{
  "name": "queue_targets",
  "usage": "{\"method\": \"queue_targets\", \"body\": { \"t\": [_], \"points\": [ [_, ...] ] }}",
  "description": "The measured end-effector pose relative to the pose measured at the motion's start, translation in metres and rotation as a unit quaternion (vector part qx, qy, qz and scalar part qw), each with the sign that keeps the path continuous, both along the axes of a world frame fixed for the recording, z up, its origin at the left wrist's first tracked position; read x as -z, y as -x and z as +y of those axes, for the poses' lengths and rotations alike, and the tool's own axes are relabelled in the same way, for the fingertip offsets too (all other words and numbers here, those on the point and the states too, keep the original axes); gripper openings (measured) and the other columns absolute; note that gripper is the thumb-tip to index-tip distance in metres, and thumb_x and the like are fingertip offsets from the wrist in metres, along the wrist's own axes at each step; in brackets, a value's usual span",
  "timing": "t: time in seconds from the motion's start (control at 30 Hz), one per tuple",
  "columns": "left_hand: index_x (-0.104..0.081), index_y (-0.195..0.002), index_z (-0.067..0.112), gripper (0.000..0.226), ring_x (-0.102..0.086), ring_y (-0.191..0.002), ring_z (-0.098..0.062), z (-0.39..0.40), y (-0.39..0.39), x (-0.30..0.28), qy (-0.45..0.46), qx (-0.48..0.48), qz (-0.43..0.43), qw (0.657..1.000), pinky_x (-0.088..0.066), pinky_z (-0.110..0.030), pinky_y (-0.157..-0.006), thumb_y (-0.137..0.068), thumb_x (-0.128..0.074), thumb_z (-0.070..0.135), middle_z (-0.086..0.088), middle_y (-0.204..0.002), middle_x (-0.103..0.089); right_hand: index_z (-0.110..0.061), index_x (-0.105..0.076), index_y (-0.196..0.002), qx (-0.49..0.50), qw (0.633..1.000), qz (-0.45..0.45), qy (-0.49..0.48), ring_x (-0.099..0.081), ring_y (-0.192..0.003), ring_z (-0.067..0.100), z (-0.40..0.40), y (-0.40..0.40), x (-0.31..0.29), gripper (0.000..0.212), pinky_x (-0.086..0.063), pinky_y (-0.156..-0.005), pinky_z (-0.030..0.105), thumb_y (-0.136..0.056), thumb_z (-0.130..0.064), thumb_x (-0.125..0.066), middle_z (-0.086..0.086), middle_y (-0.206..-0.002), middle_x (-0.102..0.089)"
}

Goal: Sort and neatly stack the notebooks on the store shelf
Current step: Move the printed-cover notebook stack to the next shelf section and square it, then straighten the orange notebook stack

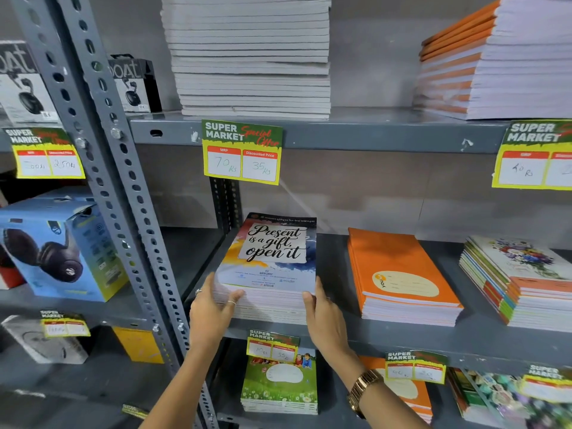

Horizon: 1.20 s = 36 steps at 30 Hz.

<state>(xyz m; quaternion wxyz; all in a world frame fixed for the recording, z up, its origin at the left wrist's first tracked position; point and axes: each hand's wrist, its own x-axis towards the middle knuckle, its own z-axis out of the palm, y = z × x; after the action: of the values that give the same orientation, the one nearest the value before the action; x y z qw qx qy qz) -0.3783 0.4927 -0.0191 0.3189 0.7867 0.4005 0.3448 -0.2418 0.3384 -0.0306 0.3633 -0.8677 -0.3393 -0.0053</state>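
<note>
A stack of notebooks, its top cover reading "Present is a gift, open it", lies on the middle grey shelf. My left hand holds the stack's front left corner, thumb on top of the cover. My right hand presses against the front right corner, fingers along the side. To the right lie an orange notebook stack and a mixed floral-covered stack.
Tall white and orange-spined notebook piles fill the upper shelf. Green-covered notebooks sit on the shelf below. Headphone boxes stand left of the perforated upright. Yellow price tags hang off the shelf edges.
</note>
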Motion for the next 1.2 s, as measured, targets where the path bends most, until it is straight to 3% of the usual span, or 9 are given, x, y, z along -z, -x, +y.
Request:
{"method": "queue_targets", "body": {
  "t": [0.1,0.17,0.3,0.47,0.6,0.77,0.9,1.03,1.2],
  "points": [
    [-0.017,-0.144,0.007,0.085,-0.014,-0.144,-0.026,-0.012,-0.001,0.003,-0.057,0.004,0.012,0.998,-0.023,-0.045,-0.116,-0.082,-0.053,0.052,-0.01,-0.156,-0.017,-0.015,-0.016,-0.149,0.023,0.999,-0.009,-0.024,-0.054,-0.122,0.021,-0.003,0.001,0.007,0.063,-0.054,-0.091,0.032,-0.096,-0.048,-0.028,0.008,-0.14,-0.05],
    [-0.016,-0.145,0.006,0.093,-0.002,-0.145,-0.024,-0.018,-0.005,0.005,-0.114,0.002,0.037,0.993,-0.011,-0.044,-0.119,-0.08,-0.034,0.069,-0.01,-0.157,-0.009,-0.014,-0.016,-0.149,0.022,0.997,-0.04,-0.061,-0.04,-0.136,0.022,-0.008,0.003,0.008,0.063,-0.043,-0.103,0.03,-0.097,-0.046,-0.031,0.006,-0.151,-0.036],
    [-0.026,-0.141,0.005,0.093,-0.011,-0.144,-0.026,-0.032,-0.024,0.002,-0.211,0.04,0.082,0.973,-0.004,-0.043,-0.117,-0.079,-0.005,0.072,-0.015,-0.154,-0.02,-0.005,-0.037,-0.141,0.015,0.982,-0.135,-0.132,-0.044,-0.132,0.027,-0.025,-0.004,-0.001,0.078,-0.035,-0.099,0.026,-0.093,-0.058,-0.007,0.013,-0.144,-0.046],
    [-0.04,-0.132,0.004,0.074,-0.033,-0.135,-0.029,-0.067,-0.059,-0.013,-0.239,0.111,0.109,0.959,0.002,-0.026,-0.116,-0.091,-0.007,0.056,-0.02,-0.142,-0.043,-0.002,-0.046,-0.133,0.035,0.971,-0.172,-0.165,-0.042,-0.13,0.024,-0.058,-0.034,-0.007,0.064,-0.035,-0.103,0.036,-0.099,-0.046,-0.013,0.016,-0.138,-0.052],
    [-0.044,-0.128,0.007,0.066,-0.03,-0.13,-0.022,-0.1,-0.091,-0.018,-0.259,0.158,0.099,0.948,-0.006,-0.023,-0.112,-0.093,-0.008,0.05,-0.018,-0.136,-0.052,-0.002,-0.05,-0.132,0.05,0.974,-0.167,-0.144,-0.04,-0.131,0.02,-0.097,-0.065,-0.008,0.073,-0.035,-0.106,0.036,-0.097,-0.051,-0.01,0.014,-0.139,-0.051],
    [-0.05,-0.126,0.005,0.074,-0.043,-0.13,-0.028,-0.14,-0.13,-0.02,-0.25,0.192,0.089,0.945,-0.045,-0.04,-0.1,-0.092,-0.007,0.055,-0.016,-0.135,-0.053,-0.002,-0.055,-0.128,0.065,0.978,-0.185,-0.073,-0.05,-0.127,0.03,-0.145,-0.105,-0.004,0.078,-0.039,-0.102,0.041,-0.096,-0.052,-0.004,0.014,-0.134,-0.056],
    [-0.03,-0.141,0.015,0.1,-0.025,-0.142,-0.022,-0.162,-0.153,-0.015,-0.199,0.215,0.094,0.951,-0.024,-0.03,-0.111,-0.071,0.009,0.075,-0.005,-0.152,-0.031,-0.006,-0.056,-0.128,0.073,0.981,-0.178,0.013,-0.051,-0.126,0.03,-0.169,-0.128,-0.001,0.086,-0.042,-0.101,0.042,-0.092,-0.057,0.004,0.011,-0.135,-0.056],
    [-0.02,-0.144,0.021,0.064,-0.02,-0.144,-0.019,-0.177,-0.17,-0.007,-0.138,0.223,0.129,0.956,-0.033,-0.035,-0.111,-0.09,-0.031,0.054,0.001,-0.155,-0.022,-0.007,-0.061,-0.123,0.042,0.979,-0.178,0.09,-0.059,-0.119,0.024,-0.184,-0.142,0.0,0.086,-0.034,-0.101,0.035,-0.094,-0.053,0.006,0.008,-0.128,-0.063],
    [-0.023,-0.143,0.019,0.063,-0.019,-0.144,-0.021,-0.189,-0.178,-0.002,-0.127,0.217,0.131,0.959,-0.033,-0.037,-0.111,-0.09,-0.044,0.045,-0.001,-0.155,-0.023,-0.013,-0.07,-0.112,0.018,0.972,-0.178,0.153,-0.067,-0.107,0.015,-0.195,-0.153,0.003,0.078,-0.036,-0.096,0.031,-0.1,-0.041,0.002,-0.001,-0.114,-0.072]
  ]
}}
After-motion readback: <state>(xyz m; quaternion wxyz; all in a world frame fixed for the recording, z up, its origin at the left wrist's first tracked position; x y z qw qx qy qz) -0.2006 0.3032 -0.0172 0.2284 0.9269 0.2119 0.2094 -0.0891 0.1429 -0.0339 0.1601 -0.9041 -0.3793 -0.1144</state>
